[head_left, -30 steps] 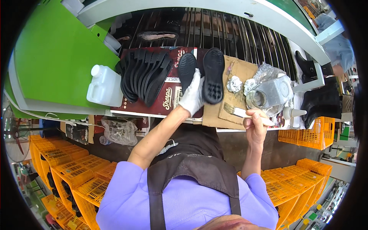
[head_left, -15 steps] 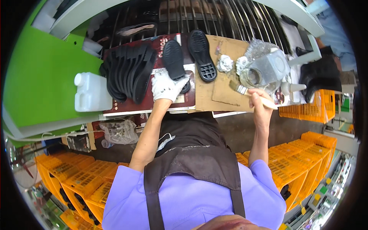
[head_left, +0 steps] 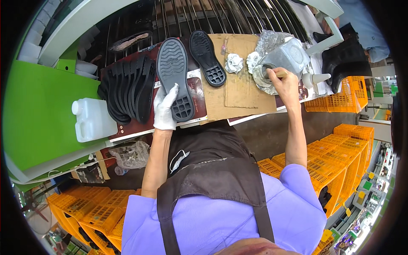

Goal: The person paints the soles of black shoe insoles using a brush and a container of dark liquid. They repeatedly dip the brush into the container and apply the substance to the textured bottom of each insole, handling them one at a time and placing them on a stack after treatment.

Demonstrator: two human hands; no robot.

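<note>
My left hand [head_left: 164,114], in a white glove, grips a dark shoe sole [head_left: 172,63] near its heel and holds it up with a wavy, gridded face showing. A second sole [head_left: 206,55] lies on cardboard to its right. My bare right hand [head_left: 287,87] is closed on a brush, whose pale handle [head_left: 281,74] shows between the fingers. The brush's bristles are hidden at the round mouth of a clear plastic container [head_left: 290,57], which lies tilted in crumpled plastic wrap. Beside this hand is a white nozzle-tipped bottle [head_left: 312,79].
Several black soles [head_left: 131,87] stand in a row at left, beside a white jug [head_left: 95,120]. Crumpled white wads [head_left: 233,63] rest on the cardboard [head_left: 242,93]. Metal rods [head_left: 191,17] run behind. Orange crates [head_left: 335,163] stand around me; black boots [head_left: 346,61] are at right.
My left hand has raised the sole off the work surface and turned its gridded face up. My right hand has moved the brush up to the container's mouth.
</note>
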